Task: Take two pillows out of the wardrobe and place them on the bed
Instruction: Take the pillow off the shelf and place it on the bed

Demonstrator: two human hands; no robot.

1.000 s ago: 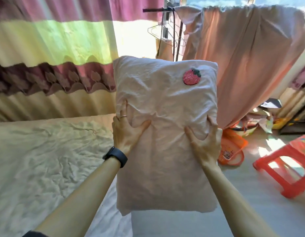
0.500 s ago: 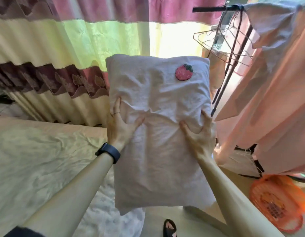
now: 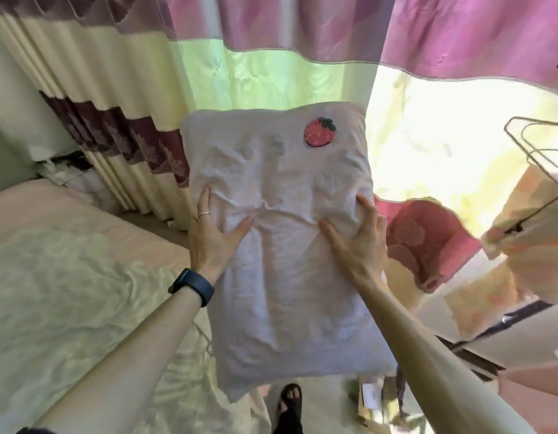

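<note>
While gripped above bed (image 3: 68, 277): pillow (image 3: 281, 277), both hands (image 3: 215, 242).

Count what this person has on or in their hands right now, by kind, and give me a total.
Pale pink fabric pillow with a red strawberry patch: 1, gripped by the left hand and the right hand
Dark wristband on the left wrist: 1
Thin silver ring on the left hand: 1
Total: 3

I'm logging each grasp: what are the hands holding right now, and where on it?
Both hands hold the pillow upright in the air. The left hand grips its left edge and the right hand its right edge, both about mid-height.
</note>
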